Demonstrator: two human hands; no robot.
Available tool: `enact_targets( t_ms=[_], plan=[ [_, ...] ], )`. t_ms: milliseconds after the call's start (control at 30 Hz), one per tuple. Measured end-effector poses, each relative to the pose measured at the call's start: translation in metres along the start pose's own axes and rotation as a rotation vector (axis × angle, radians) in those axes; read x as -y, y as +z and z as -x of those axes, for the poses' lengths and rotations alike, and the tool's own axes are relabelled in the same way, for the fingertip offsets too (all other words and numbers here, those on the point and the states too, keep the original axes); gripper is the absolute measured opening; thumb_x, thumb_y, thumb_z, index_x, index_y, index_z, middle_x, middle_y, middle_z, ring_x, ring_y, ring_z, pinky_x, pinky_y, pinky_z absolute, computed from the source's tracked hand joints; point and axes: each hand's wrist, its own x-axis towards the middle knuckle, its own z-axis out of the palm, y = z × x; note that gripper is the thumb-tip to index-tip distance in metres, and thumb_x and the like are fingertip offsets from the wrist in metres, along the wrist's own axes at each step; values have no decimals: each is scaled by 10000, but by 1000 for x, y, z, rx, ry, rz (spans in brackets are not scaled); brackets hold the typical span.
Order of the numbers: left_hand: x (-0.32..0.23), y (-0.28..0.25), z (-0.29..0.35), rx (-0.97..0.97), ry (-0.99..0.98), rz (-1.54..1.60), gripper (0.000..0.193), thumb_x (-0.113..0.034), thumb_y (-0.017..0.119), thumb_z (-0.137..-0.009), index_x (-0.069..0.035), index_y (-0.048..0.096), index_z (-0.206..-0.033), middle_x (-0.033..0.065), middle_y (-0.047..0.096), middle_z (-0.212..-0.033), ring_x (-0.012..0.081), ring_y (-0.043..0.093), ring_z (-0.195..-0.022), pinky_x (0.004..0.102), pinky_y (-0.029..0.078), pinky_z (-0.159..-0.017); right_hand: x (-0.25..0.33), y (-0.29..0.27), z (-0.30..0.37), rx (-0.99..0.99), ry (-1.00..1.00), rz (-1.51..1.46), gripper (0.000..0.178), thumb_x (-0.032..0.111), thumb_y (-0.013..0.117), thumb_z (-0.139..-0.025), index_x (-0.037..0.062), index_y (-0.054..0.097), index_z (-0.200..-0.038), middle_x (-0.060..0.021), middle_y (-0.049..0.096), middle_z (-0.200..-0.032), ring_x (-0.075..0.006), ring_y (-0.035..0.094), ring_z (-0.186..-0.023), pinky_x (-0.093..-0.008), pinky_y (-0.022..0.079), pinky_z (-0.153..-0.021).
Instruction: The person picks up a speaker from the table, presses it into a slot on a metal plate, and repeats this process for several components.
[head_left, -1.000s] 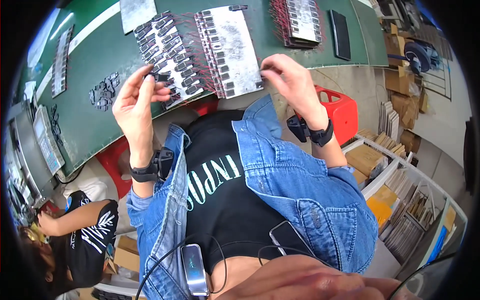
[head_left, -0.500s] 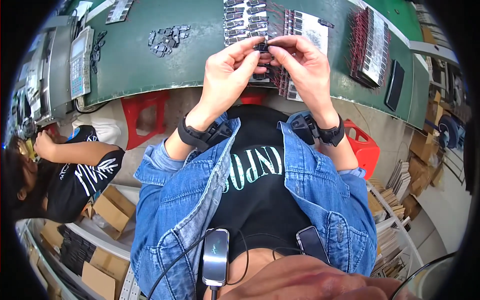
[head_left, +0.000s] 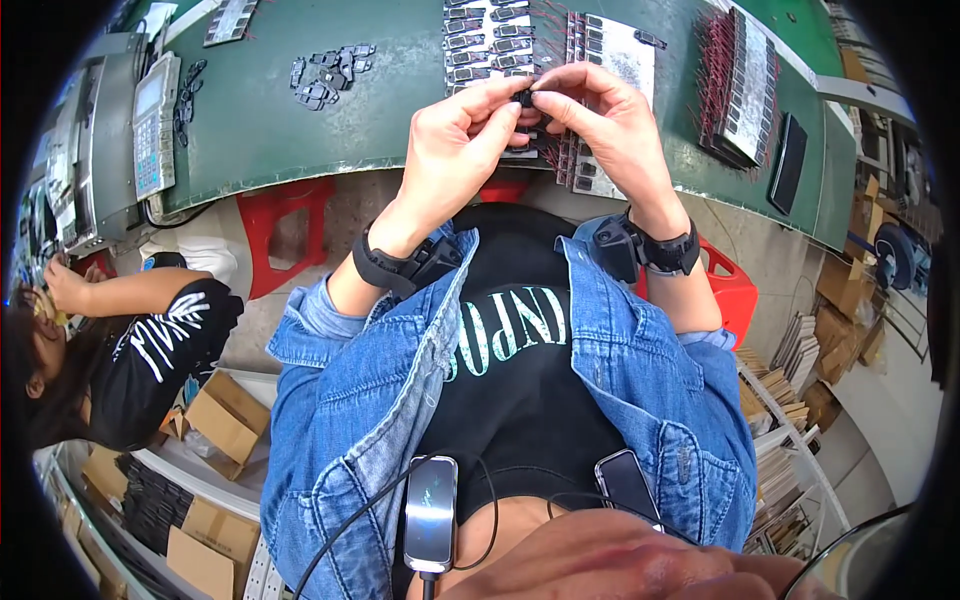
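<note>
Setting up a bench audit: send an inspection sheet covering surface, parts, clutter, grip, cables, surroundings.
Surface: green table, scuffed along its front edge.
Job's things: small black part, detail too small to tell; white boards with rows of dark modules.
Clutter: loose black parts in a pile; flat dark object toward the right end.
Grip: left hand and right hand together pinch the small black part.
Cables: thin red wires along the boards; dark cord beside a keypad device.
Surroundings: red stools, cardboard boxes, co-worker at left.
</note>
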Motion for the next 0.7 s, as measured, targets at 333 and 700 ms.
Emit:
enact_targets(
  t_ms=[333,700],
  plan=[
    [-4,-2,2,61,-4,-46,275,-3,543,-971,38,629,-1229,115,695,-1071,168,695,-940,274,601,-785,1,-15,-5,153,28,-66,264,73,682,-916,26,590,-1159,-36,659,-1011,-97,639,-942,-237,524,-872],
    [-3,-5,4,140,-87,-22,310,-38,553,-985,30,590,-1285,123,673,-1115,183,688,-960,280,594,-817,2,-19,-8,267,50,-5,294,79,682,-915,30,570,-1183,-27,643,-1002,-103,637,-966,-240,517,-883]
  ],
)
